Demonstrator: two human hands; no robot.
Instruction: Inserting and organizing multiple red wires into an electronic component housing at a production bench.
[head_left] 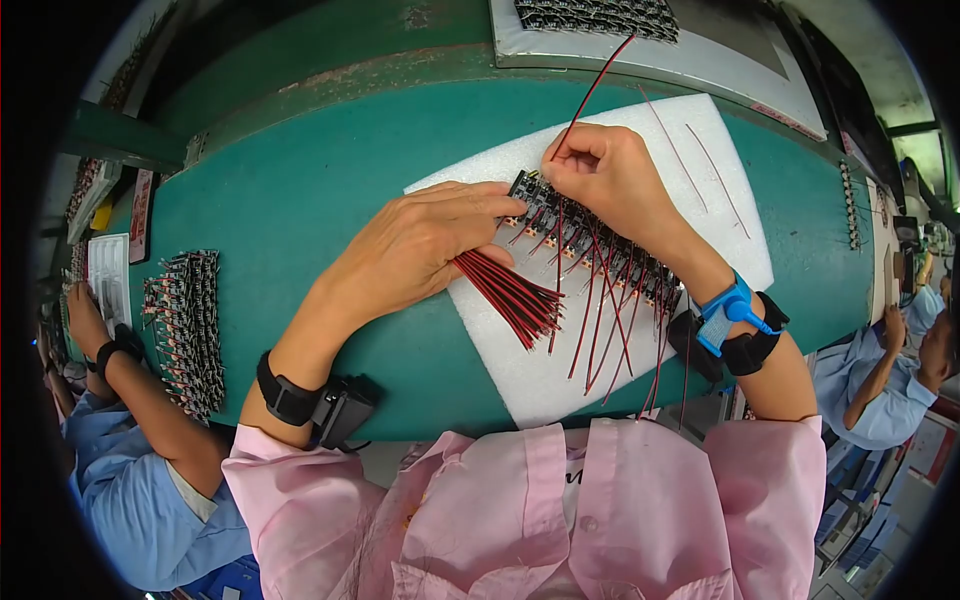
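Observation:
A strip of small black circuit boards (pixel 590 243) lies slantwise on a white foam sheet (pixel 510 375). Several red-and-black wires hang from its near edge. My left hand (pixel 425 240) holds a bundle of red-and-black wires (pixel 515 300) under its palm, while its fingertips rest on the left end of the strip. At that same end my right hand (pixel 605 175) pinches a single red-and-black wire (pixel 600 80), whose long end sticks up and away. Where the wire meets the board is hidden by my right fingers.
Two loose thin wires (pixel 715 175) lie on the foam's right part. A stack of circuit boards (pixel 190 330) stands at the left of the green table (pixel 280 200). More boards (pixel 600 15) sit on a metal box (pixel 650 58) at the back. Co-workers in blue sit on both sides.

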